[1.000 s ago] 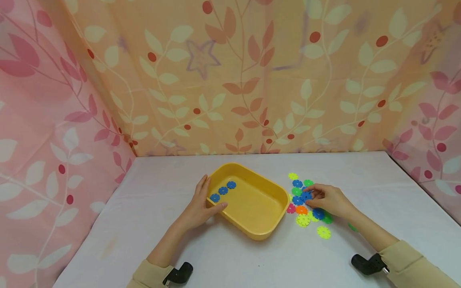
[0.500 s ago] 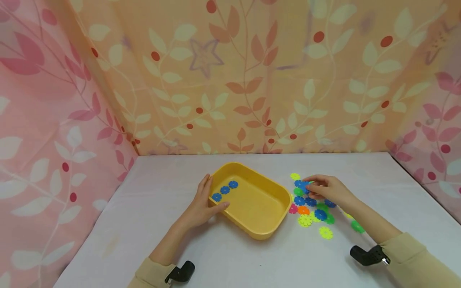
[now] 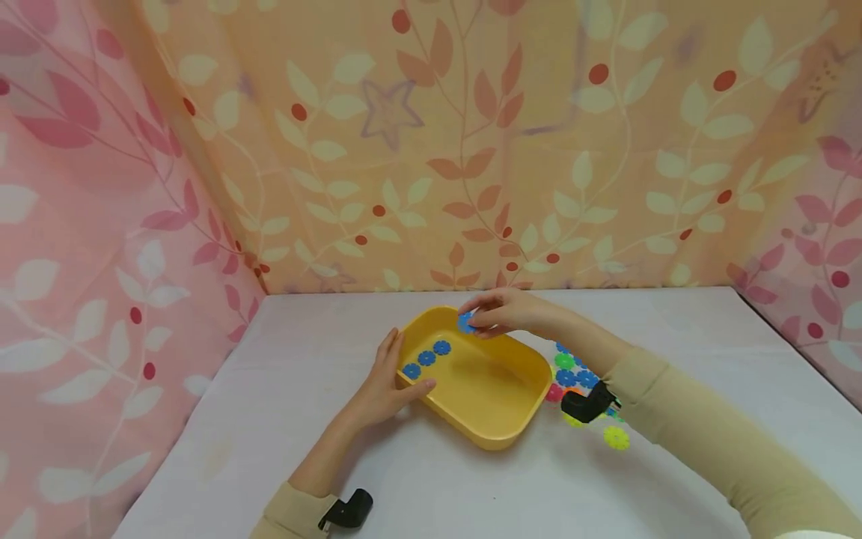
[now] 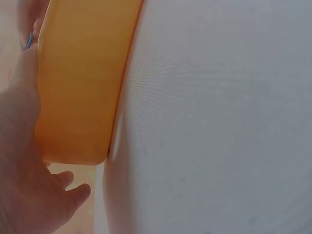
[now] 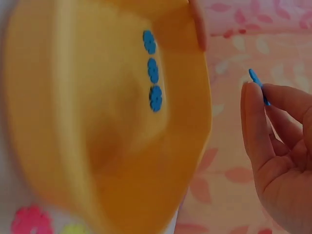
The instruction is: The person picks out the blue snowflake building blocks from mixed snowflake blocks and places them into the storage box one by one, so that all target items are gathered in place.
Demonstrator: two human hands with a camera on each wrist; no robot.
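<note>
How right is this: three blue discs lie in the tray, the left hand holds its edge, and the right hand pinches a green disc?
The disc pinched by the right hand is blue, not green, as the head view shows; the rest holds.

In the head view the right sleeve [image 3: 700, 427] and black wrist camera [image 3: 587, 404] cover much of the scattered flower discs [image 3: 567, 378], so their number cannot be told. The right hand [image 3: 508, 311] hides part of the blue disc [image 3: 466, 323]. A dark speck [image 3: 494, 498] is too small to identify. The left wrist view cuts off the yellow tray [image 4: 87, 83] at the top; in the right wrist view its nearest rim blurs and the bottom edge crops a pink disc [image 5: 31, 222]
</note>
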